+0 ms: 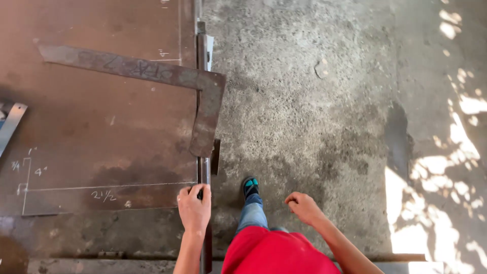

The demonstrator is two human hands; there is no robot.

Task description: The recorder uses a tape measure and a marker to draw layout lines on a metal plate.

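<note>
My left hand (194, 207) grips the right edge of a rusty brown steel sheet (96, 132), fingers curled over the edge next to a thin dark bar (205, 170) that runs along it. White chalk lines and marks are drawn on the sheet near this hand. A large L-shaped steel square (152, 73) lies on the sheet, its short leg hanging over the right edge. My right hand (303, 207) hangs free above the concrete floor, fingers loosely curled, holding nothing.
Rough grey concrete floor (304, 101) fills the right side, with sunlight patches (456, 167) at the far right. My foot in a sandal (250, 186) stands beside the sheet's edge. A pale metal strip (11, 127) lies at the left edge.
</note>
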